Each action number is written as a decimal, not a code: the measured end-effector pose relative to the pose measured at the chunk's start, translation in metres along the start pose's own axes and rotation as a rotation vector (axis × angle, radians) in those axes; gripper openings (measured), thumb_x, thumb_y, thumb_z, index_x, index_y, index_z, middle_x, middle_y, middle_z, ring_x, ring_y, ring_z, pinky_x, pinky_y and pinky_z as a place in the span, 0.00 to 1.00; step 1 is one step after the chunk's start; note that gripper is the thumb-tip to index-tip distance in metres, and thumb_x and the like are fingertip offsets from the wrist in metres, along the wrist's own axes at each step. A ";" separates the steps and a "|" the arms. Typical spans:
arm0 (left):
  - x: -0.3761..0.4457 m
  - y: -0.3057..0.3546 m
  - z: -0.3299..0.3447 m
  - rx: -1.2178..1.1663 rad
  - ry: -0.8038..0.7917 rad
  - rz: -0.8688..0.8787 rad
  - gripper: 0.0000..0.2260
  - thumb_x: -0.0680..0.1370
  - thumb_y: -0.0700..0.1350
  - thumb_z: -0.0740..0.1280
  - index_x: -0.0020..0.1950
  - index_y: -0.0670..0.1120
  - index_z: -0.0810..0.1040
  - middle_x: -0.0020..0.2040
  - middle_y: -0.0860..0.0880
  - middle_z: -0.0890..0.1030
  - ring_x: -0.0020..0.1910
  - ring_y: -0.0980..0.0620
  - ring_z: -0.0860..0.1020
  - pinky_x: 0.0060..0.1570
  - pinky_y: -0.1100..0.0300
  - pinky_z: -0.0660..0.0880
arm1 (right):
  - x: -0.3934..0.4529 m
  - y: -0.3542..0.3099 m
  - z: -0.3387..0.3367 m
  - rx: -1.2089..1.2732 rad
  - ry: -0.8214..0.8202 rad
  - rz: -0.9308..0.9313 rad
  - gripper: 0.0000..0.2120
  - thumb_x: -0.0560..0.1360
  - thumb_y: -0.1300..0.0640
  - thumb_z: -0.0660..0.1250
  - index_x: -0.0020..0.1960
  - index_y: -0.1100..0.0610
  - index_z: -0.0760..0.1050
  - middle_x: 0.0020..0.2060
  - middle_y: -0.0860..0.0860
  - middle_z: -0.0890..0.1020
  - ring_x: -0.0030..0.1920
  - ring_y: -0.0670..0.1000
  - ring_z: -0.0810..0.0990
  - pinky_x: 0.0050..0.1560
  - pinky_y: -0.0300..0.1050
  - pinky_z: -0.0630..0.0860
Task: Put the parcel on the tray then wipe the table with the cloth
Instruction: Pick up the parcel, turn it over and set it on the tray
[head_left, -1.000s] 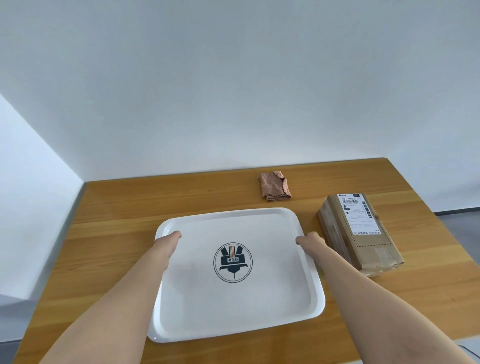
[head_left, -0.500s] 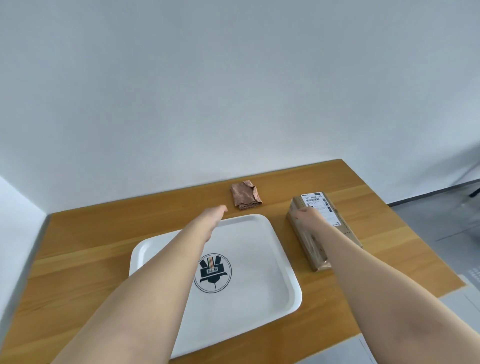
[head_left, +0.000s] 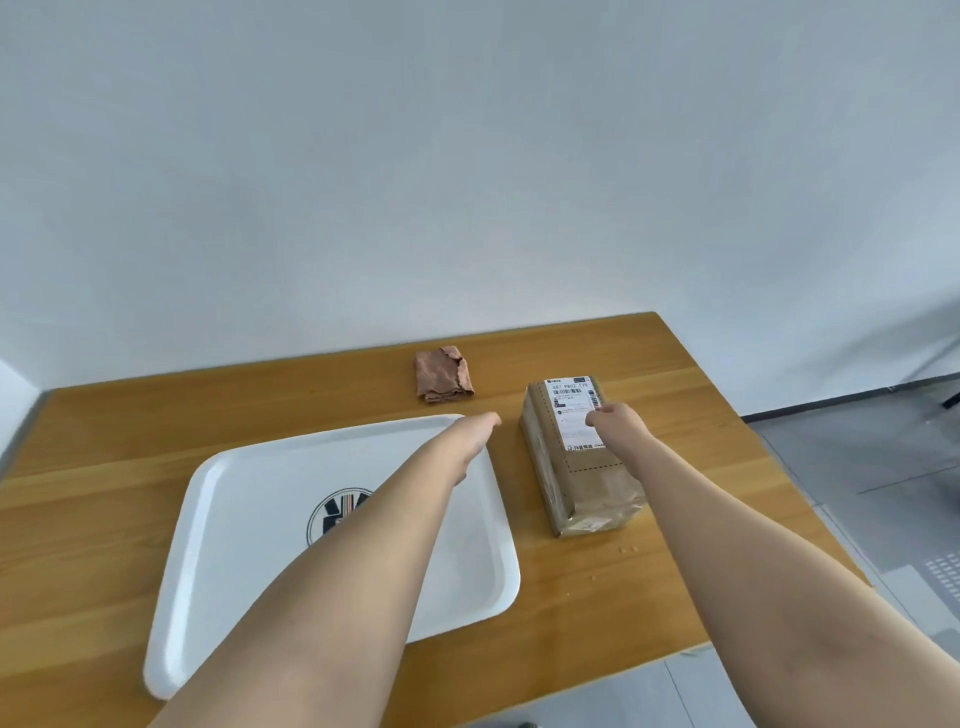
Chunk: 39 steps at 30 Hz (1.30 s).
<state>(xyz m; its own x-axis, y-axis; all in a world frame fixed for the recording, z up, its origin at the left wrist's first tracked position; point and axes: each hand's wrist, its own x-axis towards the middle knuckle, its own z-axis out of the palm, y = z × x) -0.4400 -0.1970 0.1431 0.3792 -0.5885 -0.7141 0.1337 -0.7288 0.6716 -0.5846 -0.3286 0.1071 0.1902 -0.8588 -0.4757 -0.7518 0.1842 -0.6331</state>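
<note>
Right hand (head_left: 615, 423) over parcel (head_left: 576, 457), grip perhaps loose.

I saw a glossy white plastic tray (head_left: 223, 545), a taped brown-paper parcel (head_left: 587, 483), a nubbly cloth (head_left: 442, 375), and a smooth wooden table (head_left: 156, 415).

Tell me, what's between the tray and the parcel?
Nothing but bare table. The head view shows a strip of wood between the white tray and the parcel, with the left hand hovering above.

both hands left the tray (head_left: 218, 545) (right hand (head_left: 615, 423) now over parcel (head_left: 587, 483)).
</note>
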 end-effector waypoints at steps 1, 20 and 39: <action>0.002 0.001 0.011 -0.005 0.005 -0.007 0.25 0.82 0.50 0.56 0.77 0.43 0.58 0.78 0.45 0.60 0.76 0.46 0.61 0.73 0.51 0.60 | 0.007 0.006 -0.006 -0.002 0.000 -0.002 0.24 0.77 0.56 0.59 0.72 0.61 0.64 0.67 0.59 0.70 0.63 0.60 0.71 0.63 0.54 0.70; 0.060 -0.019 0.120 -0.138 0.053 -0.036 0.30 0.81 0.53 0.58 0.78 0.43 0.53 0.77 0.46 0.61 0.75 0.46 0.62 0.70 0.54 0.60 | 0.068 0.077 -0.012 0.299 -0.356 0.130 0.27 0.79 0.43 0.56 0.71 0.58 0.64 0.58 0.57 0.79 0.49 0.55 0.81 0.37 0.44 0.76; 0.061 -0.004 0.127 -0.239 0.069 0.089 0.24 0.82 0.52 0.58 0.77 0.51 0.58 0.71 0.46 0.71 0.67 0.46 0.71 0.55 0.54 0.69 | 0.063 0.056 -0.015 0.395 -0.366 0.063 0.27 0.78 0.40 0.53 0.71 0.56 0.65 0.58 0.57 0.79 0.55 0.57 0.80 0.58 0.56 0.76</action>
<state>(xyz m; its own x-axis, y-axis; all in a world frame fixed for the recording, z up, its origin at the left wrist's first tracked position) -0.5333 -0.2745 0.0721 0.4596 -0.6155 -0.6402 0.3067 -0.5666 0.7648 -0.6243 -0.3794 0.0505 0.4128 -0.6303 -0.6575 -0.4880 0.4564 -0.7440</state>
